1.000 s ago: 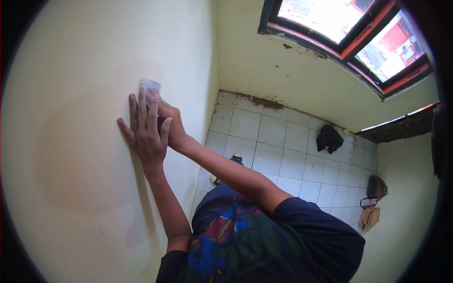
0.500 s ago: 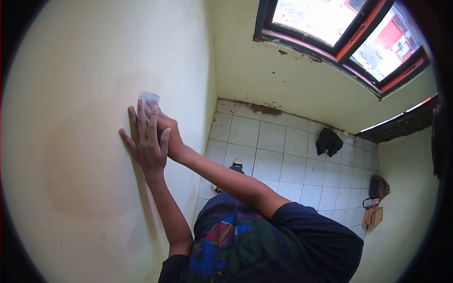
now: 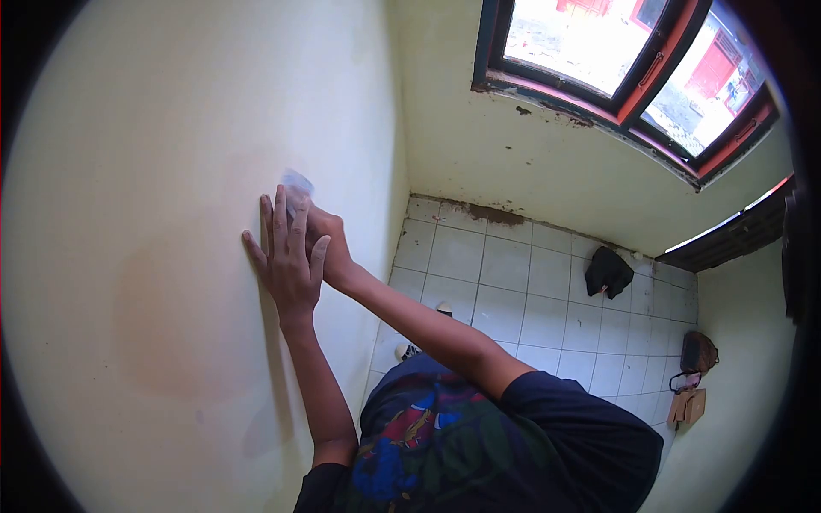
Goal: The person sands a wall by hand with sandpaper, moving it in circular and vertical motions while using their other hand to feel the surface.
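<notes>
On the wall, left of the corner, head view. Only one view on record.

- Wall [image 3: 171, 171]: pale yellow, smooth, with a faint darker patch low on the left.
- Left hand [image 3: 291, 261]: released, holding nothing. The palm lies flat on the wall with the fingers spread and pointing up.
- Right hand [image 3: 332, 244]: just right of the left hand and partly hidden behind it. It is clenched over a pale pad [image 3: 298, 181] and pins it to the wall. The exact finger wrap cannot be told.
- Pale pad: small and whitish-blue, touching the wall. Only its far edge shows past the fingertips, just above the left hand. Material too small to tell.

Handling (judgement):
- It looks thin, light and pliable rather than stiff.
- It is not fragile, but it is likely to fold or creep out from under the fingers if pressed at one edge only.
- The best hold seems to be flat fingers across its back, with the thumb catching a side edge.

Surroundings:
- White tiled floor [image 3: 505, 265] at right, grimy along the far wall.
- A dark bundle [image 3: 609, 272] lies on the tiles near the far wall.
- A brown bag [image 3: 699, 350] and a cardboard piece [image 3: 687, 406] sit by the right wall.
- A red-framed window [image 3: 650, 64] is at far right.
- The person's dark printed shirt [image 3: 445, 436] fills the near edge.
</notes>
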Demonstrator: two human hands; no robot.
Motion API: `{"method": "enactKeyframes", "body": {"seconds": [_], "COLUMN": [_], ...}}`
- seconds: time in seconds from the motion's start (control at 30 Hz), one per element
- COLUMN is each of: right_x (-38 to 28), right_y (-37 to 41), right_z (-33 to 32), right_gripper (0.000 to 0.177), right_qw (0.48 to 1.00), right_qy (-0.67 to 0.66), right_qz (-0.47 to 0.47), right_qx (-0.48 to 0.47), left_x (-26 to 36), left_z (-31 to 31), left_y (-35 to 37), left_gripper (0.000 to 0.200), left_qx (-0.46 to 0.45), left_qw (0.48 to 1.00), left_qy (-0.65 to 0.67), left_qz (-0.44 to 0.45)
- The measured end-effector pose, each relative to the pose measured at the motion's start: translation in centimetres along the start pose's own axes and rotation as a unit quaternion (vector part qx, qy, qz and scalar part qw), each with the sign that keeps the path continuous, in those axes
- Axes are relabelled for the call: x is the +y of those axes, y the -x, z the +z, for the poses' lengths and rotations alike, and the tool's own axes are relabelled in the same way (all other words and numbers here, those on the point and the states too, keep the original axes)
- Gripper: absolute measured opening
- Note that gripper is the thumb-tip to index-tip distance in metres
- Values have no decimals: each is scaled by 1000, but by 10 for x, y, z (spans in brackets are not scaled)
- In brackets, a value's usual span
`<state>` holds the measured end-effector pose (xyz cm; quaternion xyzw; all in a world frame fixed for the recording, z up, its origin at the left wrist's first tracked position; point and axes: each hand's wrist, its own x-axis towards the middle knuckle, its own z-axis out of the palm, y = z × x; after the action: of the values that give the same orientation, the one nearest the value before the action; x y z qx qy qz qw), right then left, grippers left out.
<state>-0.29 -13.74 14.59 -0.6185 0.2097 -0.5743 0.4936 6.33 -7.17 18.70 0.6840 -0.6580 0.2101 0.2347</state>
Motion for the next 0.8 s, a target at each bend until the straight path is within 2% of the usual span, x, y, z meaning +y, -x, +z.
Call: {"method": "enactKeyframes", "body": {"seconds": [0.03,0.07,0.1,0.13,0.17,0.2,0.23,0.27,0.33,0.37,0.43,0.5,0.53,0.6,0.67,0.73,0.8], "right_x": [-1,-2,-3,11,31,53,69,79,75,64,8,-35,-50,-67,-44,10,50], "right_y": [-2,-5,-5,0,9,17,24,25,20,9,-18,-36,-42,-51,-42,-20,16], "right_z": [2,4,7,4,-5,-11,-12,-16,-26,-26,-16,3,10,21,22,12,4], "right_gripper": [52,52,52,52,52,51,53,53,54,56,54,55,55,55,56,57,64], "right_qw": [1000,995,978,979,977,972,979,979,971,958,971,991,991,965,971,959,983], "right_qy": [-1,61,121,119,159,198,185,183,222,213,186,126,123,165,147,195,169], "right_qz": [2,-83,-167,-167,-146,-126,-79,-82,82,194,150,-38,-35,-201,-186,-200,-21], "right_qx": [0,6,12,11,0,-13,42,38,19,-8,-14,32,32,40,11,49,75], "left_x": [-1,-2,-4,-4,-4,-4,-2,-1,-1,-1,1,3,5,6,4,2,1], "left_z": [1,1,2,4,4,3,2,2,0,0,-1,-9,-14,-30,-50,-58,-56], "left_y": [0,1,3,3,3,4,3,3,2,2,3,0,-3,-15,-18,-21,-21], "left_gripper": [52,52,52,52,52,52,51,50,49,49,48,48,48,48,49,49,49], "left_qx": [26,52,50,26,2,4,-4,-12,-12,-7,-3,50,47,175,154,108,95], "left_qw": [998,994,994,999,1000,1000,999,998,999,1000,1000,987,987,953,969,988,992], "left_qy": [50,99,97,41,-15,-17,-32,-46,-39,-21,-5,154,152,246,192,104,80], "left_qz": [-1,-3,-4,9,19,16,22,28,23,18,15,0,0,40,32,25,8]}}
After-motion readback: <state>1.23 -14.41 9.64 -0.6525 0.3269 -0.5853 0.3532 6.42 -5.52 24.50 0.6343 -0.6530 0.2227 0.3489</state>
